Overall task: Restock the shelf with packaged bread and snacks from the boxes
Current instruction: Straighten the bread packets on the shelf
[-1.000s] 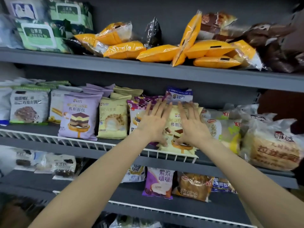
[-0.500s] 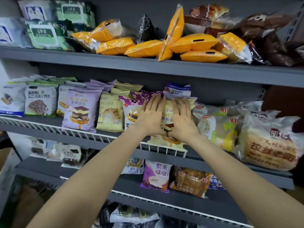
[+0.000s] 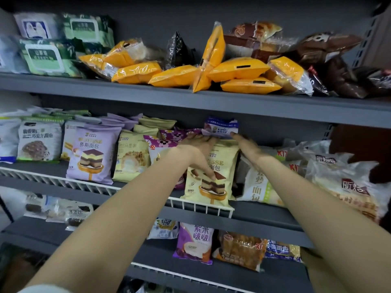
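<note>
A pale yellow mousse bread pack (image 3: 213, 187) stands upright on the middle shelf behind the white wire rail (image 3: 201, 205). My left hand (image 3: 195, 152) grips its top left, fingers over the upper edge and thumb down the front. My right hand (image 3: 246, 145) rests at the pack's top right corner with fingers stretched out; it is blurred. A blue and white bread pack (image 3: 221, 126) stands just behind the fingertips of both hands.
Purple (image 3: 92, 157) and cream (image 3: 132, 157) packs stand to the left, white bagged bread (image 3: 347, 182) to the right. Orange packs (image 3: 237, 68) and brown ones (image 3: 330, 60) crowd the top shelf. The lower shelf holds a purple pack (image 3: 194, 242) and brown bread (image 3: 239, 250).
Both hands have slid up from lying flat on the yellow pack's front to its top edge. The pack now stands straighter with its front uncovered.
</note>
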Tool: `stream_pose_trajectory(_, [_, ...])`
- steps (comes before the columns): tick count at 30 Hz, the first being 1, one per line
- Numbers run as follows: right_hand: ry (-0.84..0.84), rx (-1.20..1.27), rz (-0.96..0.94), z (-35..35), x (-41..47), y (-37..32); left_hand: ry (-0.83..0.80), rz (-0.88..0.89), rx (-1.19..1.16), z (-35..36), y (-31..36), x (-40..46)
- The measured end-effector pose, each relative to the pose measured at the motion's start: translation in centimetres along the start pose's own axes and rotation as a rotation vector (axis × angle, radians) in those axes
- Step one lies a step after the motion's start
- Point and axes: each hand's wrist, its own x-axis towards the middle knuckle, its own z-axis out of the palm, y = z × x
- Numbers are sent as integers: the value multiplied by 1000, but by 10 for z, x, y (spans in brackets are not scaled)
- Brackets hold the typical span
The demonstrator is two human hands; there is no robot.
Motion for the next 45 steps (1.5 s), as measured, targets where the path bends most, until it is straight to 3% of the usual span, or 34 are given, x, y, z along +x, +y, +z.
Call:
stream_pose_trajectory(8, [-90, -221, -119, -6, 7, -2, 86, -61, 116, 8, 8, -5])
stream_pose_trajectory(12, [-16, -358, -241, -12, 2, -3, 145, -23, 176, 7, 11, -7])
stream_pose_trajectory(16, [-84, -418, -309, -6, -8, 2, 178, -53, 55, 11, 16, -12])
stream_pose_trajectory(23, [-109, -338, -342, -5, -19, 7, 197, -38, 83, 12, 17, -23])
stream_pose_trajectory(27, [-165, -545, -319, -2, -24, 16, 229, -51, 42, 14, 18, -23])
stream_pose_trajectory(30, [-102, -556, -412, -5, -36, 18, 298, -34, 69, 18, 25, -26])
stream_pose_trajectory(33, [12, -546, -463, -22, -56, 27, 485, 60, 59, 23, 43, -30])
stream_pose_trajectory(36, [180, -824, -438, -53, -72, 36, 611, 148, -17, 24, 70, -25])
stream_pose_trajectory(38, [146, -1123, -362, -73, -76, 38, 583, 186, -36, 27, 90, -15])
stream_pose_trajectory(40, [-17, -1327, -212, -82, -79, 39, 493, 202, -14, 33, 109, -3])
stream_pose_trajectory(43, [-175, -1354, -125, -78, -73, 50, 260, 128, 71, 46, 125, 13])
stream_pose_trajectory(45, [-88, -1312, -244, -71, -60, 64, 249, 85, 50, 55, 130, 19])
